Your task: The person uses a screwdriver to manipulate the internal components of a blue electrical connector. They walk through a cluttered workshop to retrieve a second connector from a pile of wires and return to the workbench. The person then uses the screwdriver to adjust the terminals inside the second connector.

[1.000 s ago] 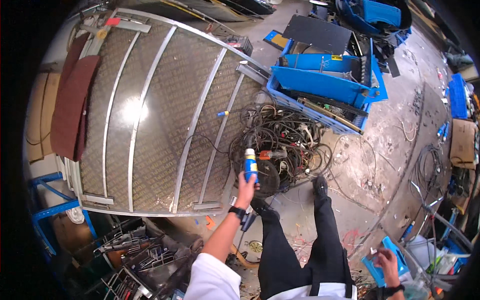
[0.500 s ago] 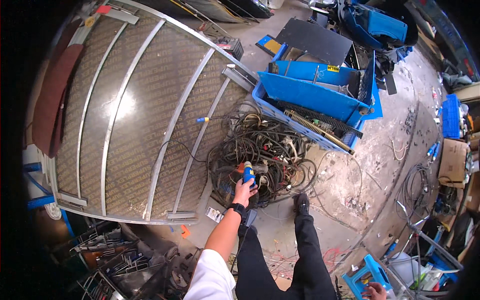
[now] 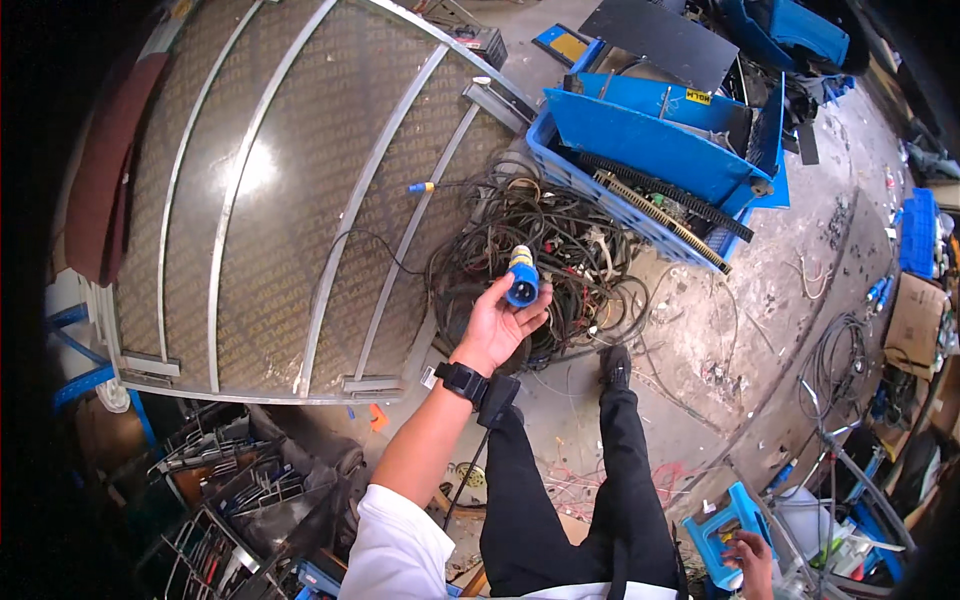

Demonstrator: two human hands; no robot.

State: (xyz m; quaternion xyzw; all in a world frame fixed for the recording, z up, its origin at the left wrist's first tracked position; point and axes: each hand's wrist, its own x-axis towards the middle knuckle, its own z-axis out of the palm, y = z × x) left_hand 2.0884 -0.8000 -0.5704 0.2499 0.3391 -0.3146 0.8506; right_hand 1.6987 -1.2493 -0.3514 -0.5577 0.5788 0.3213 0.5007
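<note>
My left hand point(image 3: 490, 335) grips a blue industrial plug point(image 3: 523, 284) with a yellowish rear end. Its round socket-like face with dark openings points toward me. Beneath and beyond it spreads a tangled pile of black cables point(image 3: 585, 235). A second blue and yellow connector point(image 3: 420, 187) lies left of the pile, on the metal-framed panel, at the end of a cable. At the lower right, my right hand point(image 3: 750, 563) is held low with its fingers apart, beside a light-blue plastic stool point(image 3: 706, 530); nothing shows in its grasp.
A blue crate point(image 3: 640, 228) with blue metal panels and circuit boards stands beyond the pile. The large panel with metal bars point(image 3: 285, 250) fills the left. Dark bins of metal parts point(image 3: 270, 500) stand lower left. Coiled cable point(image 3: 835, 355) and a cardboard box point(image 3: 913, 320) lie at right.
My left hand has raised the plug and tilted its face toward me. The view has shifted slightly. My right hand has come further into view beside the stool.
</note>
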